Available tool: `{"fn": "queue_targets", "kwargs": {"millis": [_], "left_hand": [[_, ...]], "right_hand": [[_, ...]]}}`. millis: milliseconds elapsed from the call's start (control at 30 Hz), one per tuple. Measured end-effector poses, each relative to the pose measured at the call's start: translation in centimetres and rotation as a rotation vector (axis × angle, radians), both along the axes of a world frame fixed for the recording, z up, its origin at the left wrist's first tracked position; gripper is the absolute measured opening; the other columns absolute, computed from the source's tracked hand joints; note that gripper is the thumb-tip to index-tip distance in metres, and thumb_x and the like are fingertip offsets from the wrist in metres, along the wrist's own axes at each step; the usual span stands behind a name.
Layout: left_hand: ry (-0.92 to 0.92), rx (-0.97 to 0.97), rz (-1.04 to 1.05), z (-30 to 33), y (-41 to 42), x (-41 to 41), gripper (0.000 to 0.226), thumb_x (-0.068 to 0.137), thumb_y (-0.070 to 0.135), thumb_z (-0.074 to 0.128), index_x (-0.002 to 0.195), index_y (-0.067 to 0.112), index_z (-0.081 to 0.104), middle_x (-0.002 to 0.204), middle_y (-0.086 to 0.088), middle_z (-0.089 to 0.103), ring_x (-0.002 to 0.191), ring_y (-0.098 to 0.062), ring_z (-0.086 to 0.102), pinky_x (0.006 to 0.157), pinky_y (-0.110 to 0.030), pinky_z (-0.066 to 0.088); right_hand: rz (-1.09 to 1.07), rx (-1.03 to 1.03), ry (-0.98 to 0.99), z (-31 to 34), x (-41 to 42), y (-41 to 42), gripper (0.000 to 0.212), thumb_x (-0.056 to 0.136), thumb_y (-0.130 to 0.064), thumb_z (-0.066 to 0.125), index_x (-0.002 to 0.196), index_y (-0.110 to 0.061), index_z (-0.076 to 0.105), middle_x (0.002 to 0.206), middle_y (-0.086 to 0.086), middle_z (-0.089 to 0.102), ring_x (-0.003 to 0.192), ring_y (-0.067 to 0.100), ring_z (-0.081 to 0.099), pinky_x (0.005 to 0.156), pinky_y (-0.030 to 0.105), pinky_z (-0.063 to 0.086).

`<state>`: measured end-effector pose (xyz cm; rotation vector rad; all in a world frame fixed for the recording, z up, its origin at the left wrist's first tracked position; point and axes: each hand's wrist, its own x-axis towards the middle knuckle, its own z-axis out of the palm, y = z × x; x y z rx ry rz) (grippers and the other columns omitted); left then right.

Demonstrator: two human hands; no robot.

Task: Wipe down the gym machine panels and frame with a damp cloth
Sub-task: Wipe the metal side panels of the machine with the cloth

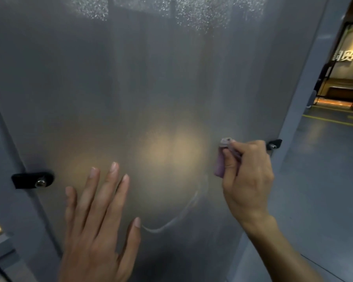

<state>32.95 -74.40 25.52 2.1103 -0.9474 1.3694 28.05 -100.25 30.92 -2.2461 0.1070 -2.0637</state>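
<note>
A large frosted translucent panel [151, 82] of the gym machine fills the view, set in a grey frame [306, 94]. My left hand [98, 226] lies flat against the panel low down, fingers spread, holding nothing. My right hand [247, 176] is closed on a small folded purple cloth [220, 161], pressing it to the panel near the right edge. A curved wet streak [183, 212] runs across the panel below the cloth.
Two black brackets with bolts clamp the panel: one at the left [33, 179], one at the right [274, 143] just beyond my right hand. Water droplets speckle the panel's top. To the right lies a grey floor [324, 180] with yellow lines and a lit room.
</note>
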Motion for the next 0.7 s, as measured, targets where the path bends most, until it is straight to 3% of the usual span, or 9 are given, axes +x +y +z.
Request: {"fn": "queue_targets", "kwargs": {"millis": [33, 100, 200, 400, 500, 600, 700], "left_hand": [[-0.007, 0.006, -0.002, 0.0, -0.1, 0.0, 0.060, 0.091, 0.029, 0.055, 0.142, -0.001, 0.053, 0.157, -0.018, 0.044, 0.152, -0.038, 0.030, 0.127, -0.054, 0.011], [-0.013, 0.024, -0.010, 0.0, -0.5, 0.1, 0.061, 0.091, 0.029, 0.055, 0.144, 0.000, 0.051, 0.157, -0.017, 0.044, 0.152, -0.038, 0.031, 0.127, -0.055, 0.012], [0.007, 0.054, -0.028, 0.0, -1.5, -0.3, 0.062, 0.091, 0.030, 0.053, 0.147, 0.003, 0.048, 0.159, -0.016, 0.044, 0.153, -0.034, 0.032, 0.125, -0.055, 0.016], [0.033, 0.137, -0.091, 0.1, -3.5, -1.4, 0.061, 0.091, 0.031, 0.053, 0.145, 0.002, 0.054, 0.159, -0.013, 0.046, 0.150, -0.029, 0.038, 0.122, -0.056, 0.022], [0.009, 0.198, -0.071, -0.5, -3.8, -1.5, 0.062, 0.091, 0.032, 0.052, 0.146, 0.003, 0.053, 0.158, -0.013, 0.046, 0.149, -0.029, 0.038, 0.122, -0.055, 0.023], [-0.020, 0.224, -0.051, -0.8, -4.0, -1.4, 0.063, 0.091, 0.035, 0.050, 0.147, 0.006, 0.049, 0.157, -0.014, 0.048, 0.148, -0.029, 0.039, 0.120, -0.055, 0.025], [-0.035, 0.224, -0.041, -0.4, -4.4, -1.7, 0.063, 0.091, 0.035, 0.051, 0.147, 0.006, 0.049, 0.156, -0.014, 0.049, 0.148, -0.028, 0.038, 0.121, -0.053, 0.025]], "right_hand": [[0.002, -0.030, 0.007, -0.1, 0.4, 1.0, 0.007, 0.102, -0.016, 0.059, 0.105, -0.014, 0.053, 0.084, 0.012, 0.057, 0.064, 0.030, 0.051, 0.059, 0.043, 0.043], [0.039, -0.105, 0.031, -0.3, 1.3, 3.1, 0.019, 0.095, -0.010, 0.066, 0.105, -0.017, 0.051, 0.081, 0.009, 0.059, 0.066, 0.023, 0.046, 0.057, 0.040, 0.039], [0.061, -0.166, 0.042, -0.5, 1.2, 2.4, 0.013, 0.099, -0.018, 0.064, 0.102, -0.016, 0.051, 0.080, 0.007, 0.059, 0.065, 0.019, 0.040, 0.058, 0.036, 0.033], [-0.001, 0.063, 0.056, -0.6, -1.0, -2.7, 0.013, 0.106, -0.029, 0.051, 0.101, -0.017, 0.054, 0.087, 0.005, 0.056, 0.067, 0.024, 0.049, 0.061, 0.042, 0.039], [0.001, 0.011, 0.068, -0.4, -0.7, -1.0, 0.004, 0.101, -0.018, 0.058, 0.098, -0.017, 0.055, 0.086, -0.001, 0.052, 0.067, 0.021, 0.044, 0.058, 0.039, 0.037], [0.007, -0.098, 0.124, -0.4, -0.9, -1.2, 0.005, 0.103, -0.021, 0.059, 0.100, -0.018, 0.055, 0.081, 0.002, 0.056, 0.061, 0.020, 0.043, 0.056, 0.037, 0.034], [-0.046, -0.011, 0.084, -0.1, -2.0, -4.5, 0.023, 0.106, -0.027, 0.053, 0.093, -0.013, 0.066, 0.081, 0.003, 0.057, 0.062, 0.024, 0.047, 0.057, 0.039, 0.036]]}}
